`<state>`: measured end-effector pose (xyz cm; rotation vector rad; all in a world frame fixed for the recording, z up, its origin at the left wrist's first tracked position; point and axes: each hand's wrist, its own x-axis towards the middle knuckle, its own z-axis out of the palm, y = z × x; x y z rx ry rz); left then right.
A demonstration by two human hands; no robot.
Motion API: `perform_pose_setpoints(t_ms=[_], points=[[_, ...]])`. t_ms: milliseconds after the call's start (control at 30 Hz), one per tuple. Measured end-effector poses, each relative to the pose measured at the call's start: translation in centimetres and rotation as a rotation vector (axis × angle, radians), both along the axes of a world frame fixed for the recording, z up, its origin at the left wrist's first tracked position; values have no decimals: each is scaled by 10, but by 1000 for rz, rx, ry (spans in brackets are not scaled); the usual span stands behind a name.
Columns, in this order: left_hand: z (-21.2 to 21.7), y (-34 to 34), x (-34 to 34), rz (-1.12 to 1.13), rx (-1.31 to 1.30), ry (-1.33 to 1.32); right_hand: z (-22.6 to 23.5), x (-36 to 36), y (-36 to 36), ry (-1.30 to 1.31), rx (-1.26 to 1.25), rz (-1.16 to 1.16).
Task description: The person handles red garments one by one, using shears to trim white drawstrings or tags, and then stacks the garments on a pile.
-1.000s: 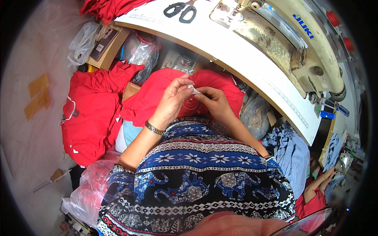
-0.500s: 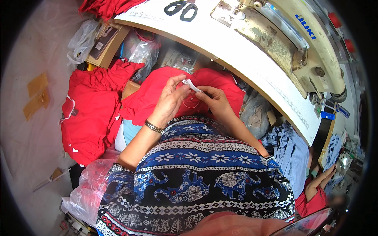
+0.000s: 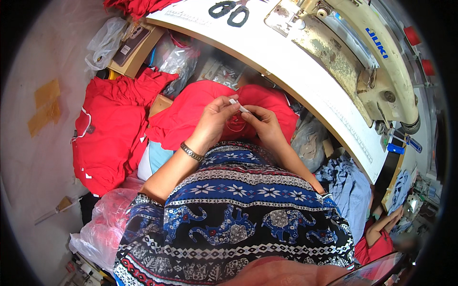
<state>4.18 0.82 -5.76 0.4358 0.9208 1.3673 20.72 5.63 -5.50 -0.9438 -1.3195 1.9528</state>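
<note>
My left hand (image 3: 213, 119) and right hand (image 3: 266, 125) pinch a small white strip (image 3: 241, 107) between them, above the red cloth (image 3: 183, 110) before me. A red heap (image 3: 112, 126) lies to my left; scissors (image 3: 229, 19) and a sewing machine (image 3: 329, 50) rest on the white table (image 3: 286, 71) ahead.

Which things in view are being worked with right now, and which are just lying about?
In hand:
white strip, pinched by the left hand and right hand
possibly the red cloth beneath them

Lying about:
black-handled scissors, on the white table
red garments, left
blue cloth, right
clear plastic bag, lower left
</note>
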Motion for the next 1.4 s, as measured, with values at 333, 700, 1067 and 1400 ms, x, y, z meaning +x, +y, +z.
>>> perform_pose_setpoints(t_ms=[333,700,1067,1400], points=[[-3,-5,-3,-25,-70,-143,-9,1,-2,25,27,-31],[5,-4,7,32,-35,-195,-8,3,-4,16,33,-27],[12,-4,15,96,-129,-94,-7,4,0,-165,104,54],[13,2,13,19,-42,106,0,6,2,-372,334,80]])
